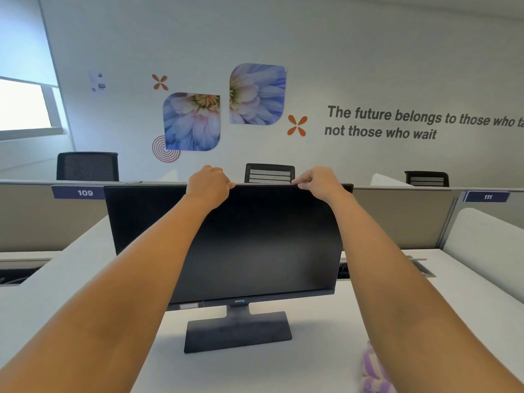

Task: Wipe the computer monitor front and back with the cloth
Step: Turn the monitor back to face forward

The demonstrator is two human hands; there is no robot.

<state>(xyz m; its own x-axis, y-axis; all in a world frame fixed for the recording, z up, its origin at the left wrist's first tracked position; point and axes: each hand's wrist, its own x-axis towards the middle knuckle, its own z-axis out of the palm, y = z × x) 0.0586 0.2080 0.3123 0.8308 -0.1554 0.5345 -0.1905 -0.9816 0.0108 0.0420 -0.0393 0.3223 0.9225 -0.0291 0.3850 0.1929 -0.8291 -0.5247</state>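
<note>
Head view: a black monitor point(269, 245) stands upright on its flat stand point(238, 330) in the middle of a white worktop point(71, 279). Its dark screen faces the camera.

Both bare arms reach forward to its top edge. The left grip point(208, 184) is curled over that edge left of centre, with the fingers going behind the panel out of sight and the thumb at the front rim. The right grip point(317, 184) holds the same edge right of centre, with the thumb pressed on the front rim and the fingers folded over the top. The two are apart, with a bare stretch of the top edge between them.

The cloth point(374, 370), checked purple and white, lies on the worktop at the lower right. It is well apart from the stand, blurred, and partly hidden by the right forearm. Neither grip touches it.

Behind the monitor runs a beige partition point(397, 217) with the number plates 109 point(82, 192) and 111 point(487, 197). Three dark chair backs point(87, 165) show above it. The wall beyond carries two flower pictures point(192, 121), orange motifs and grey lettering point(411, 123). A bright window point(22, 103) is at far left.
</note>
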